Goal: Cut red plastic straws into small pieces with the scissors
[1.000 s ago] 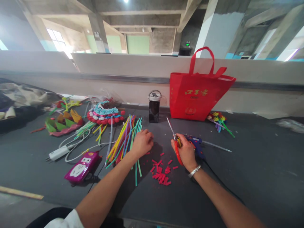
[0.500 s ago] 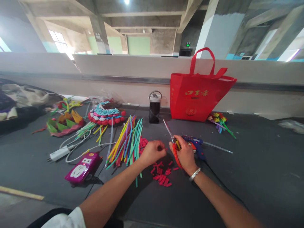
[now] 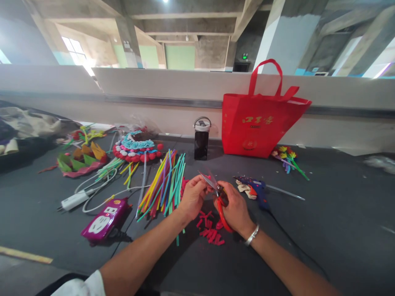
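My right hand (image 3: 237,209) is closed round the orange-red handles of a pair of scissors (image 3: 222,216). Their blades point up and left, across the fingertips of my left hand (image 3: 194,199). Those fingers are pinched on a small red piece (image 3: 210,189), mostly hidden by fingers and blades. Below both hands lies a loose heap of cut red pieces (image 3: 212,236). More red bits (image 3: 184,185) show behind my left hand, beside a bundle of coloured pipe cleaners (image 3: 162,181).
A blue glue gun (image 3: 261,193) with a glue stick lies right of my hands, its cord running forward. Behind stand a dark bottle (image 3: 201,144) and a red bag (image 3: 256,123). Leftward are a purple power socket (image 3: 105,220), a white adapter (image 3: 74,200) and a pompom-trimmed craft piece (image 3: 135,148).
My two hands have come together. The left rose slightly, and the scissors swung left so their blades now lie at its fingertips. The glue gun is less covered by my right hand.
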A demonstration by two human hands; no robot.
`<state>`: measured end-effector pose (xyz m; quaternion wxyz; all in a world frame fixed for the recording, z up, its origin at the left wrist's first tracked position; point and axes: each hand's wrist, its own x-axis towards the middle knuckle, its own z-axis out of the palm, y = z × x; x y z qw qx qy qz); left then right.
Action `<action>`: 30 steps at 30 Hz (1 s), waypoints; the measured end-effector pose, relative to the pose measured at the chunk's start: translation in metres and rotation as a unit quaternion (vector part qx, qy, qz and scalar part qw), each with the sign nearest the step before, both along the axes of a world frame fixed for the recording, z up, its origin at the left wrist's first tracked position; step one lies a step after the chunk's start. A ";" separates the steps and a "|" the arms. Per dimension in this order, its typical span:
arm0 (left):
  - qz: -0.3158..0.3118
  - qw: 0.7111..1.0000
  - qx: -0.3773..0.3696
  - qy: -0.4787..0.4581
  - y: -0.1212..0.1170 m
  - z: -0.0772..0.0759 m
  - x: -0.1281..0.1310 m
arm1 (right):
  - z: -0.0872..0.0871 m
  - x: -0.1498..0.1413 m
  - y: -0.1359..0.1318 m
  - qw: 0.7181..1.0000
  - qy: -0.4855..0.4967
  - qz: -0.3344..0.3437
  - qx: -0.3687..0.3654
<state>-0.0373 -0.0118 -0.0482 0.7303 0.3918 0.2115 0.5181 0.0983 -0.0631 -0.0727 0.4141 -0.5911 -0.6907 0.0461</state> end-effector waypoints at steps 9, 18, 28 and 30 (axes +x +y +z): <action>-0.012 1.000 0.000 -0.015 -0.001 0.001 0.001 | -0.002 0.000 -0.001 1.000 0.008 0.014 0.002; -0.019 0.999 -0.006 -0.025 -0.001 0.000 0.001 | -0.002 -0.001 -0.002 0.999 0.022 0.025 0.001; -0.034 0.998 -0.032 -0.044 -0.001 -0.002 0.001 | 0.001 -0.003 -0.001 0.999 0.020 0.027 -0.004; -0.032 0.998 -0.032 -0.050 -0.001 -0.002 0.001 | 0.001 -0.002 -0.001 1.000 0.016 0.024 -0.007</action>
